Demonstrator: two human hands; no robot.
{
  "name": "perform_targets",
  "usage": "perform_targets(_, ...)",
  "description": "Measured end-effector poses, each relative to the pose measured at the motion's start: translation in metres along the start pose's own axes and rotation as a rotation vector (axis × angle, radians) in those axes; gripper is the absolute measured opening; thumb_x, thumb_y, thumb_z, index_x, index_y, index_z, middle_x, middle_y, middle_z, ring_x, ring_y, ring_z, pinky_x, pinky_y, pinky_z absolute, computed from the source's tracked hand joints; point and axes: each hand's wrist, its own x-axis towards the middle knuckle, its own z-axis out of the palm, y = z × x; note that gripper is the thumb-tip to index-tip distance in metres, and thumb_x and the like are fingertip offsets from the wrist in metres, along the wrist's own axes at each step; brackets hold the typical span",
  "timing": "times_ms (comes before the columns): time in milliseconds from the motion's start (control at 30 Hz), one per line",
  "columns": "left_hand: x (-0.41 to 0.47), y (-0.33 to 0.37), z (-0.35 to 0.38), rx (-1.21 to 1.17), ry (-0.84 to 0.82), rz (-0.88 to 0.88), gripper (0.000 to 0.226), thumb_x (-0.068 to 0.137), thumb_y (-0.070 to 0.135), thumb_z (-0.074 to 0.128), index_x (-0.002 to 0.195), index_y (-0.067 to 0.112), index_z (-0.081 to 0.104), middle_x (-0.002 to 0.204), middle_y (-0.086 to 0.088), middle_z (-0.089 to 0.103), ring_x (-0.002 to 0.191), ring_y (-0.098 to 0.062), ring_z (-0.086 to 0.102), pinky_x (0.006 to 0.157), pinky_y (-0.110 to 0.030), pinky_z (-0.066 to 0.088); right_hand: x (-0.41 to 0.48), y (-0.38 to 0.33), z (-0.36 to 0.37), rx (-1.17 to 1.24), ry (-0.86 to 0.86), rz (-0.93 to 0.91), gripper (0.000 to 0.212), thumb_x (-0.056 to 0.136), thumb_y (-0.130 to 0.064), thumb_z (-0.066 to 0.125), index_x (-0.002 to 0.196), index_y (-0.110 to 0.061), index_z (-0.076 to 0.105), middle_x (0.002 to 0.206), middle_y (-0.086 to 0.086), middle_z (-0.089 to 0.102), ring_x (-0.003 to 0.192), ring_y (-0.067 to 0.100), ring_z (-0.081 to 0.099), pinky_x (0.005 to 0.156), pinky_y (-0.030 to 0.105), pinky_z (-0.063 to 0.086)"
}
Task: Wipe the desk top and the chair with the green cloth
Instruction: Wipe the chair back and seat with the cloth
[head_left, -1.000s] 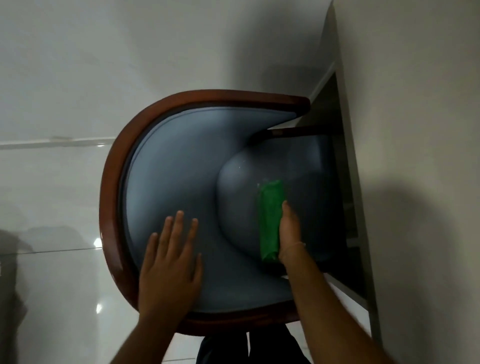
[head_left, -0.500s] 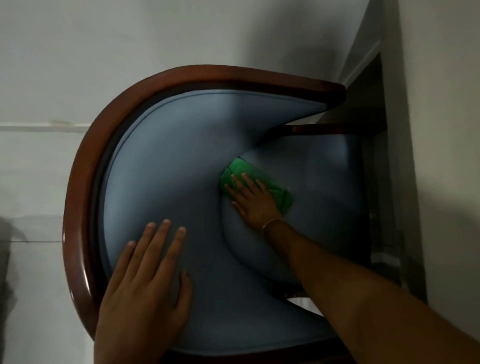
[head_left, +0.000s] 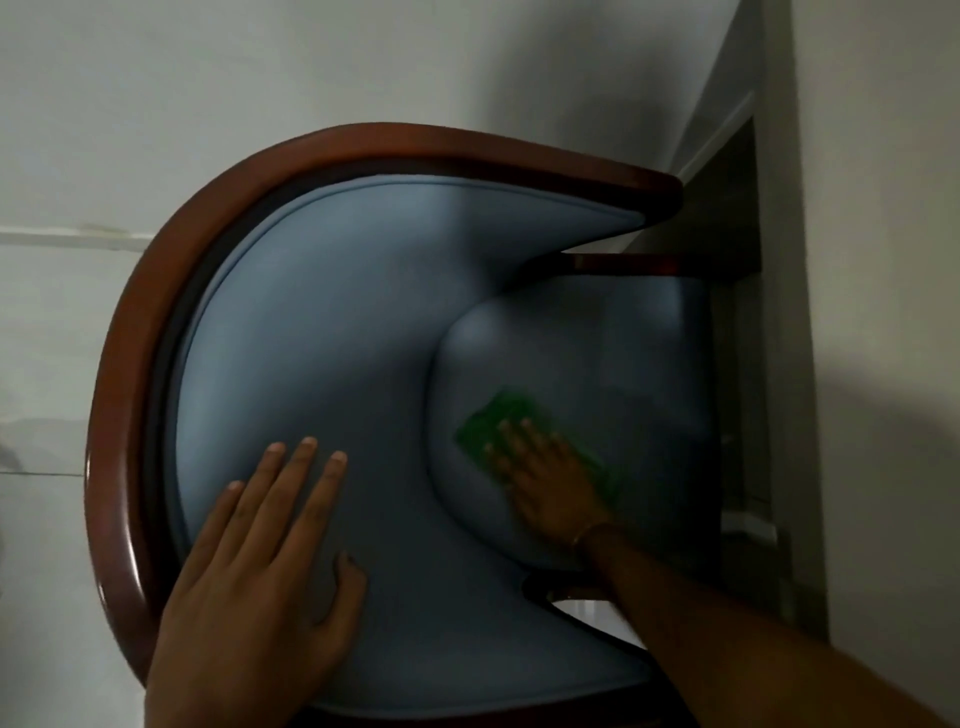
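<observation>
I look straight down on a chair with a curved brown wooden rim (head_left: 119, 415) and blue-grey padding (head_left: 337, 322). Its seat cushion (head_left: 597, 338) is pushed partly under the desk top (head_left: 878, 312) on the right. The green cloth (head_left: 488, 421) lies flat on the seat, blurred by motion. My right hand (head_left: 545, 473) presses down on the cloth with its fingers spread and covers most of it. My left hand (head_left: 265, 582) rests flat on the padded backrest at the lower left, holding nothing.
Pale tiled floor (head_left: 52, 338) surrounds the chair on the left and at the top. The desk's dark edge (head_left: 769, 364) runs top to bottom right beside the seat. A brown armrest bar (head_left: 623, 262) crosses above the seat.
My right hand has slid the green cloth from the seat's back edge toward the nearer middle of the seat. The left hand stays pressed on the backrest.
</observation>
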Motion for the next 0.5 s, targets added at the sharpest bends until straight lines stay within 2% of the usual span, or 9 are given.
perform_targets(33,0.0,0.0,-0.001,0.0,-0.003,-0.004,0.074,0.09,0.039,0.051,0.161,0.019,0.049,0.171,-0.007,0.045,0.158,-0.029,0.042,0.125,-0.057,0.039,0.003,-0.013,0.006,-0.034,-0.003,-0.154,0.058,0.107,-0.039,0.033,0.164,-0.033,0.028,0.174,0.002,0.021,0.161,0.03,0.012,0.128,0.054,0.021)
perform_targets(100,0.001,0.001,-0.001,0.0,-0.002,-0.009,0.076,0.089,0.039,0.051,0.162,0.019,0.049,0.172,-0.005,0.044,0.159,-0.027,0.041,0.126,-0.055,0.037,0.027,-0.023,0.004,-0.077,0.061,-0.336,0.054,0.107,-0.041,0.04,0.161,-0.034,0.038,0.172,-0.003,0.03,0.159,0.026,0.027,0.126,0.049,0.028)
perform_targets(200,0.003,0.0,0.0,0.005,-0.005,0.001,0.078,0.088,0.039,0.051,0.164,0.021,0.045,0.173,-0.004,0.041,0.161,-0.027,0.039,0.129,-0.053,0.033,0.074,-0.015,-0.017,-0.1,0.097,-0.393,0.051,0.108,-0.043,0.042,0.158,-0.031,0.045,0.169,0.0,0.037,0.158,0.028,0.031,0.123,0.05,0.033)
perform_targets(267,0.003,-0.002,0.0,0.004,-0.023,0.005,0.081,0.088,0.039,0.053,0.166,0.021,0.042,0.175,-0.004,0.039,0.162,-0.027,0.036,0.13,-0.054,0.032,0.095,0.006,-0.035,-0.041,0.142,-0.232,0.054,0.108,-0.042,0.041,0.16,-0.028,0.04,0.17,0.003,0.034,0.159,0.03,0.028,0.125,0.05,0.028)
perform_targets(333,0.001,-0.003,0.001,0.007,-0.055,0.005,0.084,0.088,0.041,0.053,0.168,0.023,0.037,0.177,-0.004,0.035,0.164,-0.027,0.032,0.131,-0.054,0.029,0.106,0.035,-0.05,0.034,0.233,0.077,0.058,0.107,-0.041,0.039,0.163,-0.026,0.033,0.172,0.007,0.03,0.161,0.03,0.024,0.126,0.052,0.026)
perform_targets(400,0.0,-0.003,0.003,0.004,-0.071,-0.003,0.086,0.088,0.043,0.053,0.169,0.023,0.035,0.178,-0.003,0.033,0.165,-0.026,0.029,0.133,-0.052,0.027,0.1,0.068,-0.058,0.106,0.306,0.432,0.06,0.108,-0.044,0.035,0.165,-0.025,0.029,0.173,0.009,0.027,0.162,0.03,0.02,0.13,0.052,0.018)
perform_targets(500,0.0,-0.001,0.002,-0.01,-0.073,-0.018,0.086,0.087,0.042,0.054,0.169,0.022,0.035,0.177,-0.003,0.034,0.165,-0.025,0.028,0.133,-0.051,0.026,0.052,0.095,-0.046,0.219,0.399,0.855,0.065,0.107,-0.049,0.035,0.167,-0.025,0.022,0.174,0.01,0.022,0.163,0.031,0.015,0.131,0.052,0.013)
